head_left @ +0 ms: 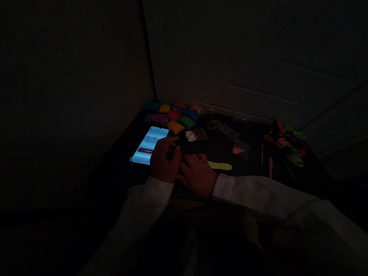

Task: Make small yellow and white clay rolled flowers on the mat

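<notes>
My left hand point(164, 161) is beside a brightly lit phone point(147, 145), covering part of its right side. Its fingers are curled toward my right hand point(198, 174), which sits low over the dark table with bent fingers. The two hands almost touch, and whatever may lie within their fingers is hidden in the gloom. A pale yellow flat stick point(221, 166) pokes out from behind my right hand. Past the hands are a white lump point(190, 136) by a clear packet and a pink lump point(236, 150) in or on another clear packet point(244, 148).
Colourful packets, among them an orange one point(175, 127) and a green one point(187, 121), crowd the back left. Two thin pink tools point(262, 154) and a multicoloured pile point(287, 142) lie at the right. A wall point(241, 53) rises behind the table.
</notes>
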`<state>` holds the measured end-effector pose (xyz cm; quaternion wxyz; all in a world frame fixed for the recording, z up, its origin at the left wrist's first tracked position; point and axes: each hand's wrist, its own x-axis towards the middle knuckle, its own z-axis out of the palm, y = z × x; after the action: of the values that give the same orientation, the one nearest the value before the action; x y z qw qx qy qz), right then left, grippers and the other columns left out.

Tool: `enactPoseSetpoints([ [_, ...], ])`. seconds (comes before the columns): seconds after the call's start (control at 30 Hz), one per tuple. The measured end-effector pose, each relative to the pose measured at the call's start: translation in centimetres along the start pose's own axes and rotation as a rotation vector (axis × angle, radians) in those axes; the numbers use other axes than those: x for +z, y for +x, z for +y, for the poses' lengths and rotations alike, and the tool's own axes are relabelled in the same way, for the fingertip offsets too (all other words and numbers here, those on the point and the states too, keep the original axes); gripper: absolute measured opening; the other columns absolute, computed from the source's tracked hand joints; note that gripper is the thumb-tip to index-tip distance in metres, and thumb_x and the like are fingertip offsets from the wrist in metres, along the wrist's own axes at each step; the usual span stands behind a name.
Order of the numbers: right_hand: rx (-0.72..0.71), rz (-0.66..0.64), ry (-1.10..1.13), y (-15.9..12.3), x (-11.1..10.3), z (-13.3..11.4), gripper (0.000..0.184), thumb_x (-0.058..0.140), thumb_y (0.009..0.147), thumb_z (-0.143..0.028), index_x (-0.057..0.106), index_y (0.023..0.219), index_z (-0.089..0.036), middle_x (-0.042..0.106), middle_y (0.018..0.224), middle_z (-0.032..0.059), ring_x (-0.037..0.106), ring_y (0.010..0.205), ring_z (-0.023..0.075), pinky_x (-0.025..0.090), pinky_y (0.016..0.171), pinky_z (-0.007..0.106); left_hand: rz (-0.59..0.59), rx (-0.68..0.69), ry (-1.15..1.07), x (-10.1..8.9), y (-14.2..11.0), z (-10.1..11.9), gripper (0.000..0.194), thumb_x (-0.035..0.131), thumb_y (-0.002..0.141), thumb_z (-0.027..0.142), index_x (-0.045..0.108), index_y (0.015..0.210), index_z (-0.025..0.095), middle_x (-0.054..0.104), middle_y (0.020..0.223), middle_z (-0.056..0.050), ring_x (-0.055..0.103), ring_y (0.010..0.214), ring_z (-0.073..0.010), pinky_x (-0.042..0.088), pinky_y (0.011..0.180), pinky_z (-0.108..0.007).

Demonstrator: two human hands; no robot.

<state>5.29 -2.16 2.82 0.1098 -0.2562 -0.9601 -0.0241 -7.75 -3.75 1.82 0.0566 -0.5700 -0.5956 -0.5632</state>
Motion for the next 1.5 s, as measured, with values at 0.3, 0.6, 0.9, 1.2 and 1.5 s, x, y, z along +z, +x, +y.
enactPoseSetpoints([
  [0.3,-0.062,0.037,-0.047,0.3,0.1,-0.1,0.045,0.028,0.086,-0.046,0.049,0.112,-0.015,0.051,0.110,0.0120,0.042,0.094,0.0248,0.027,0.080,0.045,0.005,-0.007,-0.010,0.0,0.1,0.2,0.024,0.049,0.075,0.016,0.056,0.097,0.017,0.057,0.092,-0.005,0.053,0.080,-0.0125,0.045,0.071,-0.026],
  [0.6,-0.049,0.030,-0.028,0.6,0.4,-0.1,0.044,0.027,0.086,-0.046,0.048,0.111,-0.016,0.051,0.109,0.0114,0.042,0.095,0.0245,0.027,0.082,0.045,0.022,-0.022,-0.007,-0.1,-0.1,0.1,0.024,0.049,0.075,0.016,0.056,0.098,0.016,0.057,0.092,-0.005,0.053,0.081,-0.0127,0.045,0.072,-0.026],
  [0.9,-0.054,0.004,-0.016,0.7,0.3,-0.1,0.045,0.027,0.086,-0.047,0.049,0.111,-0.016,0.052,0.107,0.0112,0.042,0.094,0.0244,0.028,0.081,0.044,0.043,-0.027,-0.028,-0.1,-0.2,0.2,0.025,0.048,0.076,0.017,0.055,0.100,0.016,0.057,0.095,-0.006,0.053,0.082,-0.0127,0.046,0.070,-0.025],
  [1.2,-0.039,-0.023,0.029,0.5,0.3,-0.5,0.045,0.029,0.085,-0.048,0.049,0.112,-0.018,0.051,0.108,0.0113,0.042,0.095,0.0242,0.028,0.081,0.044,0.036,-0.039,-0.039,-0.3,-0.1,0.4,0.025,0.048,0.076,0.016,0.055,0.100,0.017,0.056,0.095,-0.005,0.053,0.083,-0.0126,0.046,0.071,-0.026],
  [1.5,0.186,0.087,0.122,2.2,-1.3,2.7,0.046,0.023,0.087,-0.048,0.045,0.116,-0.019,0.047,0.114,0.0098,0.040,0.105,0.0218,0.026,0.085,0.040,0.041,-0.023,-0.039,-0.3,-0.4,0.2,0.025,0.049,0.076,0.016,0.055,0.100,0.016,0.056,0.096,-0.006,0.053,0.084,-0.0128,0.046,0.072,-0.026],
])
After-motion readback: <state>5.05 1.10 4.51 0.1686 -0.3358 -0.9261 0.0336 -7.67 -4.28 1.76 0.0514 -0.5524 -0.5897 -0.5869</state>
